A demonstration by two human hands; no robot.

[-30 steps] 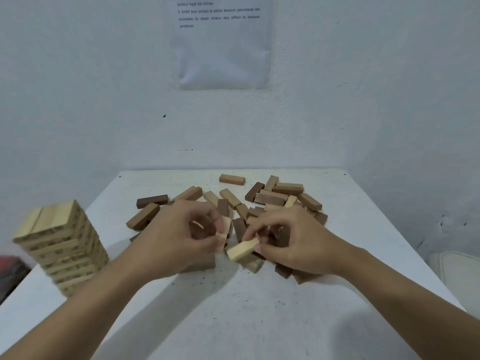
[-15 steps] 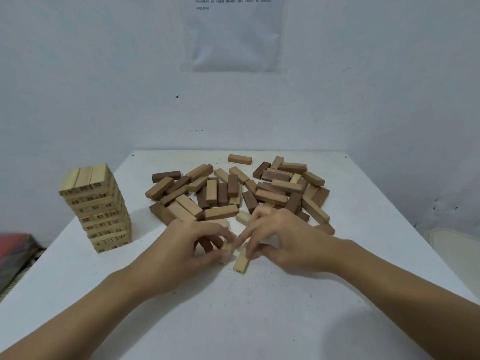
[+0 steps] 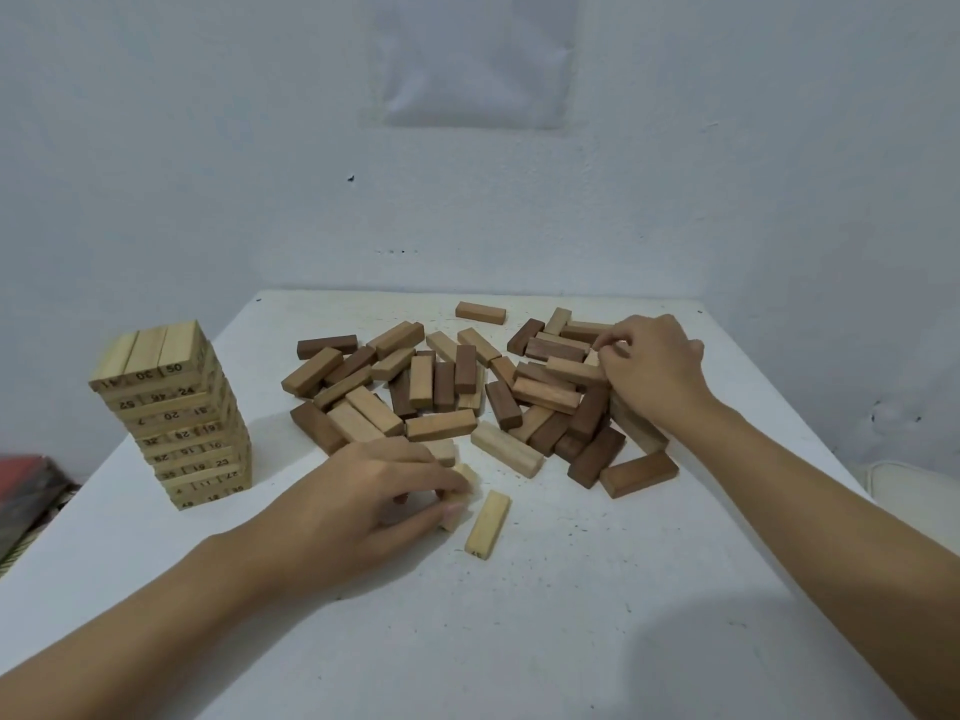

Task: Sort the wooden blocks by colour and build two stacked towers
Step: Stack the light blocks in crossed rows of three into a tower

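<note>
The left hand (image 3: 374, 491) pinches a pale held block (image 3: 453, 513) just in front of the pile (image 3: 447, 387). The right hand (image 3: 652, 371), beside it half a second ago, has gone to the pile's far right. Its fingers curl over a light top block (image 3: 574, 367); whether they grip it, I cannot tell. A loose block (image 3: 487, 522) lies free in front of the pile. Left of the pile stands the pale tower (image 3: 171, 413). Sorting continues, and no dark tower is started.

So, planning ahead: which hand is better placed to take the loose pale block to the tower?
Probably left: the left hand is beside that block and nearer the tower, though gripping another; the right hand is off in the pile.
</note>
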